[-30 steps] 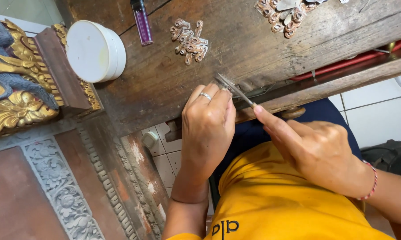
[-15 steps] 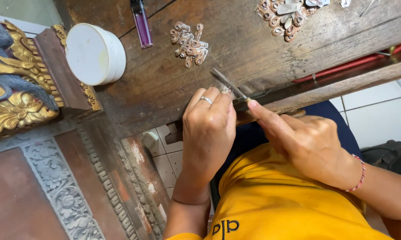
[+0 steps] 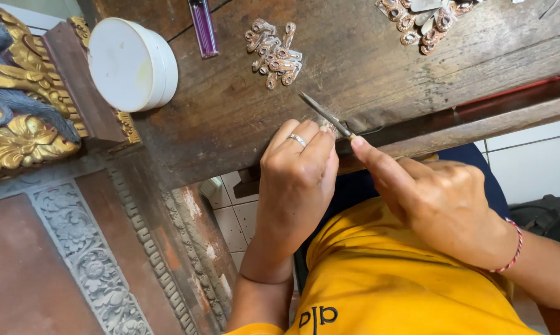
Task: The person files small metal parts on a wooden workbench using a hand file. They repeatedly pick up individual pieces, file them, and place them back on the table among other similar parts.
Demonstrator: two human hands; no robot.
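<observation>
L hand (image 3: pixel 297 177) is curled tight at the bench (image 3: pixel 230 118) edge, pinching a tiny part – mostly hidden. R hand (image 3: pixel 438 205) grips a thin file (image 3: pixel 324 115), tip pointing to 10 o'clock, lying across L fingertips. Silver bits (image 3: pixel 273 53) sit at 12 o'clock – white tub (image 3: pixel 131 65) at 10.

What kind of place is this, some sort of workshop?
Probably a small metal-ornament or jewellery workshop: a worn wooden workbench, heaps of small metal ornament pieces, and a thin file-like tool worked by the right hand.
</observation>
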